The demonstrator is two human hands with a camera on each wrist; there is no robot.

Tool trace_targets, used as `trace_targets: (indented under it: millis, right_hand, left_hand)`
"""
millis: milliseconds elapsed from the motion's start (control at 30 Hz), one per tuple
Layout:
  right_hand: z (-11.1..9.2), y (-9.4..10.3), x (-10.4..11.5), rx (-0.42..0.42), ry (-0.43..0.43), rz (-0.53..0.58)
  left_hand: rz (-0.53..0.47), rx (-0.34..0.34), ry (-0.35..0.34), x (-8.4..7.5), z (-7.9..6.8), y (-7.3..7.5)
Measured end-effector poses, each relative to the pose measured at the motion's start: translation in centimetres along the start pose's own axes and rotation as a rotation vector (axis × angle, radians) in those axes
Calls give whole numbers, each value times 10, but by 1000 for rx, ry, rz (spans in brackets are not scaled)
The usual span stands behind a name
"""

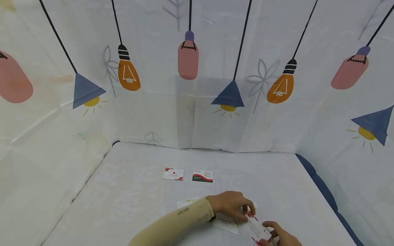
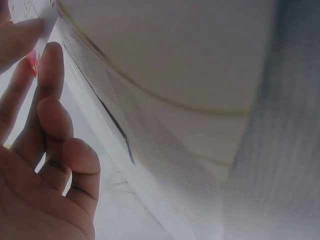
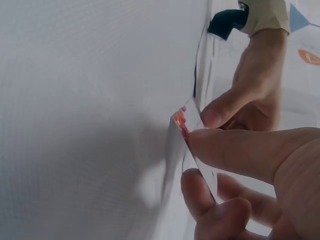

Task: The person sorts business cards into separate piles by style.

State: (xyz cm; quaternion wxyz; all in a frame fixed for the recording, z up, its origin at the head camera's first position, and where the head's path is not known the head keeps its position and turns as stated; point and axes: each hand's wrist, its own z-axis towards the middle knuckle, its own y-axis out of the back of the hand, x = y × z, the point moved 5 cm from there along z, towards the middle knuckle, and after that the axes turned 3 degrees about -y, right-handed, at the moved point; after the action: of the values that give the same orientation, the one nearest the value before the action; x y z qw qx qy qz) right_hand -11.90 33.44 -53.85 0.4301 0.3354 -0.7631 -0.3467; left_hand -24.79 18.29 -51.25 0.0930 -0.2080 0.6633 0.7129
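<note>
A white business card with red floral corners is held between both hands, tilted in the head view. My left hand pinches its upper left end between thumb and fingers. At the lower right end, my right hand grips the same card; in the right wrist view its thumb lies on one face and fingers are behind it. Beneath my left wrist lies a white flat piece, partly hidden by the arm. Its thin curved gold line shows in the left wrist view.
Farther back on the white-covered table lie two cards side by side: a white card with red corners and a red, black and white card. A lamp-patterned white sheet encloses the table's back and sides.
</note>
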Motion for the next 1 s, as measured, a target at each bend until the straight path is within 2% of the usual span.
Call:
trace_targets:
  millis: [233,433,567,767,1000]
  right_hand:
    - [0,2,-4,-73,51,17]
    - [0,5,-5,-96,20,91]
    - [0,8,-4,-112,18,95]
    - [-2,10,4,-173,41,107]
    - [-9,17,19,-264,78,124]
  left_hand:
    - [7,-36,7,3,-1,0]
    - [13,-69,-6,2,-4,4]
    - [3,-75,1,0,-7,8]
    - [11,-81,35,1,-14,11]
    - [55,-160,34,4,-24,19]
